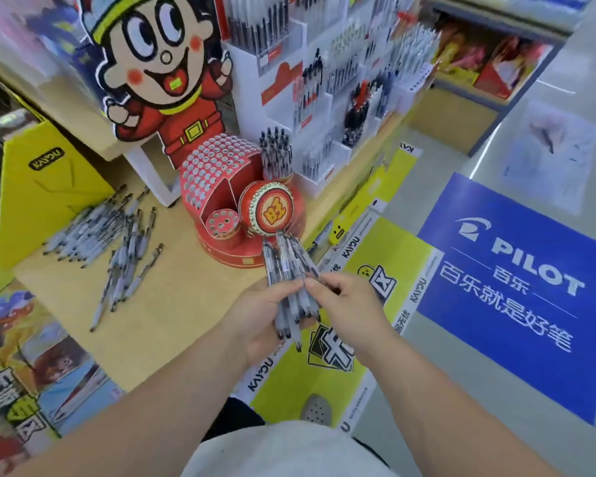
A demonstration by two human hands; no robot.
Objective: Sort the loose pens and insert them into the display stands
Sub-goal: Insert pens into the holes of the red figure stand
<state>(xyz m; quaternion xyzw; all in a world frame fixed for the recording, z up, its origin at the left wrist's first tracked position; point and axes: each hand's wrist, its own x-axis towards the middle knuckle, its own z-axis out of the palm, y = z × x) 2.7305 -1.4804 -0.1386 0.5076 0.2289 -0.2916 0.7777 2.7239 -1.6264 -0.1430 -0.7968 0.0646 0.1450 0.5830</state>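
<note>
step: we draw one pen | left hand [255,315] grips bundle of pens [289,280] | right hand [344,304] pinches one | advice: pull straight, keep bundle tight, then red stand [217,180]

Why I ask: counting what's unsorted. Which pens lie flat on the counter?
The scattered pile left of the red stand. The others stand upright in racks or form the bundle held in the left hand.

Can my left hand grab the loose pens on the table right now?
Probably not yet: the left hand grips a bundle of pens; the way to the loose pens looks free.
</note>
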